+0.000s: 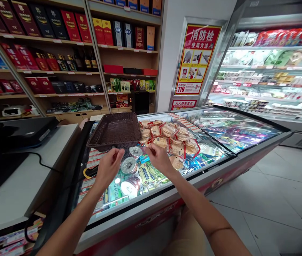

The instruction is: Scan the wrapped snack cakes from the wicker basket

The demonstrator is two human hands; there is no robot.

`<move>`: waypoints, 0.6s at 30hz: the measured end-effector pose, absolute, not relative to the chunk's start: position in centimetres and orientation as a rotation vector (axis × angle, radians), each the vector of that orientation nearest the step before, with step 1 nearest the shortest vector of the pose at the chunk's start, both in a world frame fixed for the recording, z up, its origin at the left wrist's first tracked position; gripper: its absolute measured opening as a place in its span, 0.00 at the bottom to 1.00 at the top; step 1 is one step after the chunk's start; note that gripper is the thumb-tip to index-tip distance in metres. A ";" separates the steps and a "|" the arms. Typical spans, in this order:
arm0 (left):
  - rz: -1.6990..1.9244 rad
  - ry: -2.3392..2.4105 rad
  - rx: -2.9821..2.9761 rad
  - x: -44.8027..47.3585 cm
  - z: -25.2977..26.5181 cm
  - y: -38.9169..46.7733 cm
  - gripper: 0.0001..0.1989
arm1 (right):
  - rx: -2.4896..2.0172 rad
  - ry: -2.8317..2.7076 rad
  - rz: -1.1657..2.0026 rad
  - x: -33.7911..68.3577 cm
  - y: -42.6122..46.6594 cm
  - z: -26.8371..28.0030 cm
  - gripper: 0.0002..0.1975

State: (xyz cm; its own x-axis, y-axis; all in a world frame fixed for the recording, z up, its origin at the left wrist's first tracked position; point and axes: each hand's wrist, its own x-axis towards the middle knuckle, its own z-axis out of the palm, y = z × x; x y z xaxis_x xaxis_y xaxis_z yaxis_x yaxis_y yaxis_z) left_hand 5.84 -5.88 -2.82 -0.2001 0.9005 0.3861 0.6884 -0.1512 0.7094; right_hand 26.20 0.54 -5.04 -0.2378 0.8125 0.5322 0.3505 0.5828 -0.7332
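Observation:
A dark brown woven basket (117, 128) rests on the sliding glass top of a chest freezer; no contents show in it. Just below its front rim is my left hand (110, 164), fingers curled closed; whatever they hold, if anything, is hidden. My right hand (159, 158) is closed in a pinch at the front left of a pile of clear, red-edged bags of round flat cakes (169, 131). I cannot make out whether it grips a bag edge. Under the glass between my hands lie round-lidded tubs (129, 165) and green ice-cream packs (149, 175).
A black object with a yellow curved end (88, 173) lies left of my left hand. At left stands a white counter (46, 170) with black equipment and a cable. Shelves of boxed bottles (57, 23) line the back; a lit refrigerated display (271, 76) stands at right.

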 end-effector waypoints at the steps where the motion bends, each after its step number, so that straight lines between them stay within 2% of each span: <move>1: 1.393 1.730 1.677 6.7 -1.3 -5.8 0.26 | -0.941 -1.788 0.637 25.8 0.6 -3.4 0.26; 4: 1.574 1.405 1.356 9.0 3.2 -5.6 0.33 | -0.869 -1.699 0.881 24.6 0.9 1.1 0.34; 9: 1.425 1.169 1.183 10.9 7.5 -4.0 0.35 | -0.804 -1.588 1.257 22.7 2.8 4.6 0.36; 18: 1.253 1.225 0.823 7.9 1.1 1.4 0.36 | -0.943 -1.536 1.587 21.6 6.4 -0.9 0.37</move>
State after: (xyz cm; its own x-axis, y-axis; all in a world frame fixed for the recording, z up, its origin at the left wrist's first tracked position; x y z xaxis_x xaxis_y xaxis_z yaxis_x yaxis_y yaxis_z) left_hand 7.85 1.43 1.06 -0.1119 0.9696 -0.2175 -0.2394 0.1861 0.9529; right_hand 21.64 6.36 -0.93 -0.4704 0.8822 -0.0201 -0.0089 -0.0275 -0.9996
